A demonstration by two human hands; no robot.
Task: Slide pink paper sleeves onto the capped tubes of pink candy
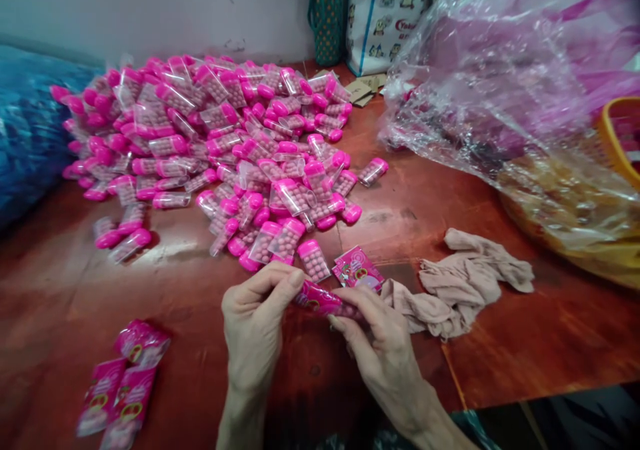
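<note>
Near the front middle of the table, my left hand pinches the left end of a pink printed packet. The fingers of my right hand close on the packet's right end, where pink balls show through. Just behind my hands lies a flat pink printed sleeve, next to a clear bottle of pink balls with a pink cap. A large heap of such capped bottles fills the back left. Several printed packets lie at the front left.
A crumpled beige cloth lies right of my hands. Clear plastic wrap covers a yellow basket at the right. A blue plastic bag stands at the left edge; a white printed bag and a green bag stand at the back.
</note>
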